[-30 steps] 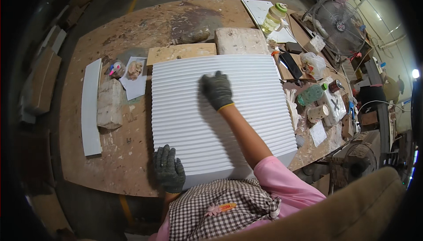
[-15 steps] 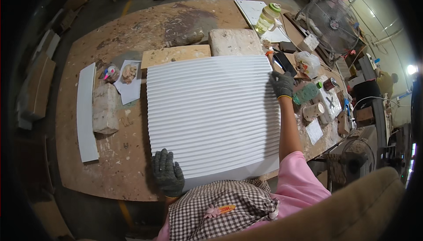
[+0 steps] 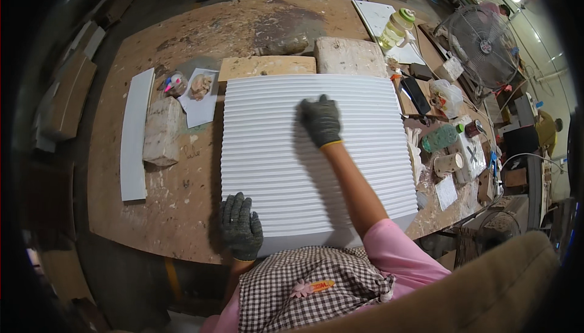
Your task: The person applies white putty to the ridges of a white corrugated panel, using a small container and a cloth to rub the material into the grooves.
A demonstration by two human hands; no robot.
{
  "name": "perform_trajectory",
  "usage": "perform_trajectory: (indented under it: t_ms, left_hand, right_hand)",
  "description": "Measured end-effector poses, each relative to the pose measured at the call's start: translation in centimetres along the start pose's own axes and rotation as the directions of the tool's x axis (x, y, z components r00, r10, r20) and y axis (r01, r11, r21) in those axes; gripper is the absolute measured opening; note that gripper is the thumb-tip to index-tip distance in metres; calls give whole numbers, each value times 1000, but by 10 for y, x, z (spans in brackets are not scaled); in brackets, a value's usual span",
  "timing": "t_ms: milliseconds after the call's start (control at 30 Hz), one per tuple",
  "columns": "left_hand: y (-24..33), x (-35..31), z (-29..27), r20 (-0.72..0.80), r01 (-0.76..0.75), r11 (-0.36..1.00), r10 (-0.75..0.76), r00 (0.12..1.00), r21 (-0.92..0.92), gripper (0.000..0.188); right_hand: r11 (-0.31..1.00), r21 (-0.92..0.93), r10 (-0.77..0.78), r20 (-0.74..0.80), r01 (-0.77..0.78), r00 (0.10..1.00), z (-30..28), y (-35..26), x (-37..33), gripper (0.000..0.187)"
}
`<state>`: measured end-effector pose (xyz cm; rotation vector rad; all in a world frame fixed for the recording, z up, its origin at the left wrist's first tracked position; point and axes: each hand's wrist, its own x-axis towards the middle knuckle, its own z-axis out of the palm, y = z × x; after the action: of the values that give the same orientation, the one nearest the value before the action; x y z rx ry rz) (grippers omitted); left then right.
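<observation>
A white ribbed panel [image 3: 274, 169] lies in front of me on the worktable, its grooves running left to right. My left hand [image 3: 241, 226], in a dark grey knit glove, rests at its near left edge with the fingers stretched out. Over the upper middle of the panel is my right hand [image 3: 321, 121], gloved alike. Its fingers are curled down, and whatever they may hold is hidden beneath them. Behind the panel are a light wooden board [image 3: 267, 65] and a wrapped whitish block [image 3: 350, 57].
To the left, a narrow white board [image 3: 136, 138] lies beside another wrapped block [image 3: 162, 132] and a white sheet [image 3: 199, 99]. On the right are a phone [image 3: 416, 94], a green bottle [image 3: 439, 138], a paper cup [image 3: 448, 164], a green-lidded jug [image 3: 396, 27] and a large fan [image 3: 482, 46].
My right hand has moved left from the panel's right edge to its upper middle, its fingers now curled. My left hand stays at the near left edge. The whole view has shifted slightly.
</observation>
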<state>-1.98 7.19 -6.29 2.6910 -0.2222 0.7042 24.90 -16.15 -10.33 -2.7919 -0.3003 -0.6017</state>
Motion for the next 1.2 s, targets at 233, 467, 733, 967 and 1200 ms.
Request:
perform_trajectory:
  t_ms: [233,467,733,967,1200]
  left_hand:
    - [-6,-6,-9,29,47,999,-46,999,-17,31]
    - [-2,-2,-21,-3,361,927,-363,932,103,38]
    - [-14,-12,-1,67,416,897,-410,909,-147,43]
    - [-24,-22,3,26,376,919,-376,926,-117,43]
    - [-23,-19,0,14,388,910,-390,921,-147,45]
  right_hand:
    - [951,274,-199,174,147,964,14,-112,30,17]
    - [969,196,-195,235,150,952,-31,-34,19,12]
    - [958,174,-249,103,229,963,43,-136,44,14]
    - [916,320,-286,99,241,953,30,-163,39,7]
    - [999,-41,35,13,-35,999,-37,69,-13,12]
